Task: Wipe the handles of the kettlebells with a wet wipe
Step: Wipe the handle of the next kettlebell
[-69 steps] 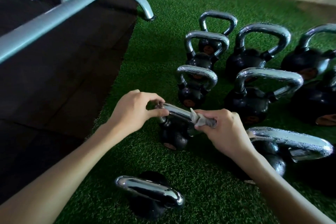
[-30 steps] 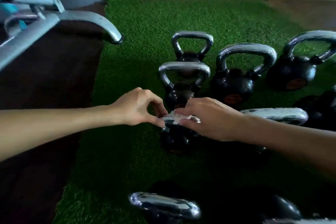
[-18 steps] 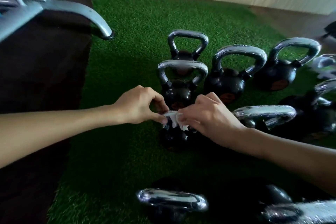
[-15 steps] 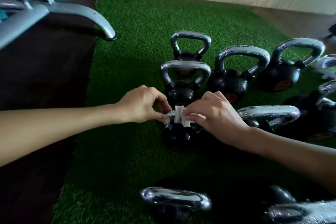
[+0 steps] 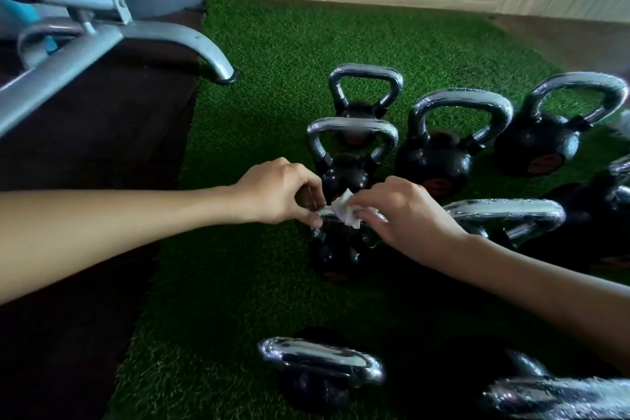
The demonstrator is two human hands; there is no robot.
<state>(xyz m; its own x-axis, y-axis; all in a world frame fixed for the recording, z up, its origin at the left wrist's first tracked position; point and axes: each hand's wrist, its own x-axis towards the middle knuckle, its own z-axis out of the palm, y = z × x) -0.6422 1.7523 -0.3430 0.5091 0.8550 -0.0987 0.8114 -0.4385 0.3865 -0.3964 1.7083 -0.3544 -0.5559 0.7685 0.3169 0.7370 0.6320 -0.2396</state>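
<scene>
Chrome gleams on the nearest kettlebell, standing at the front. Beyond it, on green turf, the left hand pinches the handle of a small kettlebell at one end, fingers curled, while the right hand pinches a white wipe against that handle. Bunched so small, the wipe could slip free or miss the handle's underside; a hard tug might tip the bell. Farther back more kettlebells stand upright. No containers show.

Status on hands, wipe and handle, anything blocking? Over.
Left hand pinching the handle at its left end. Right hand holding the wipe on that handle. Neighbouring kettlebells close, none blocking.
</scene>
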